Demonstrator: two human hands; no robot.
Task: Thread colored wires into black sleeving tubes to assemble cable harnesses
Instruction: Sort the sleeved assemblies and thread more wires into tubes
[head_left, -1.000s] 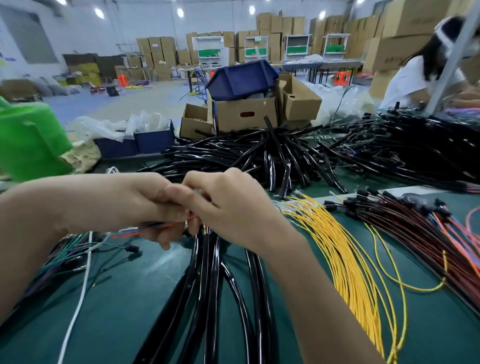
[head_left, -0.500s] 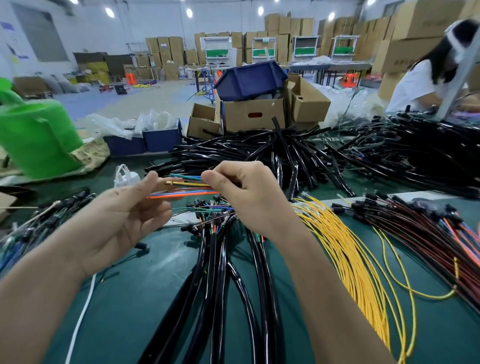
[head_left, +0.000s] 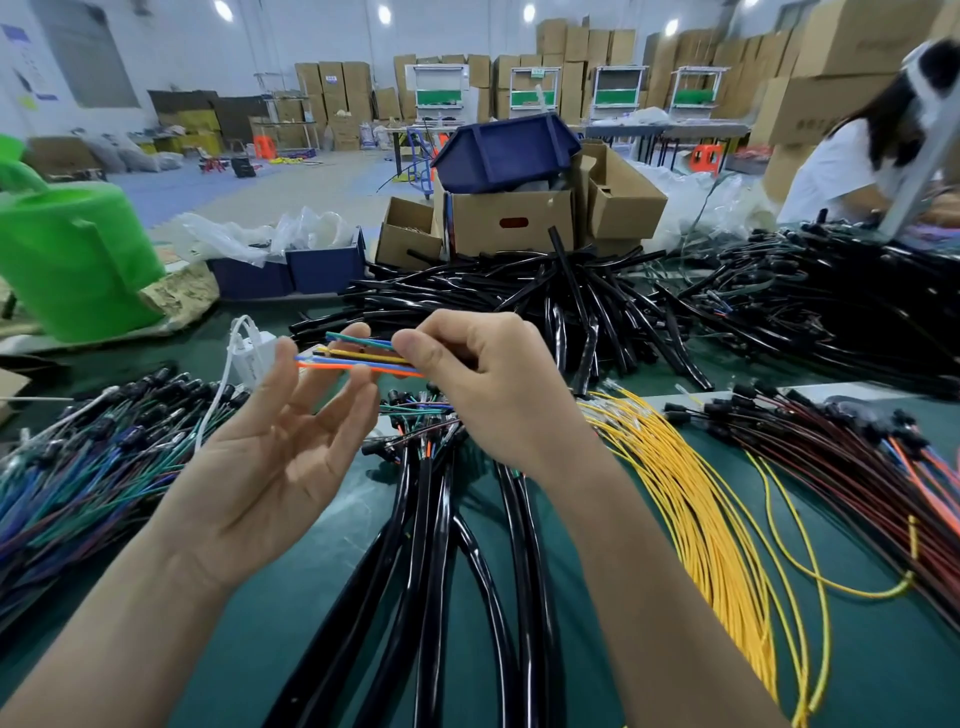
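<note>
Above the green mat (head_left: 883, 649): your right hand (head_left: 488, 384) pinches coloured wires (head_left: 358, 358); your left hand (head_left: 275, 457), fingers wide, holds nothing beside their ends; black sleeving tubes (head_left: 431, 545) lie below.

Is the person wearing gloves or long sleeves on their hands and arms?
No. The left hand and right hand wear no gloves. The left arm and right arm show no sleeves as far up as the picture reaches. No watch or bracelet sits on either wrist.
</note>
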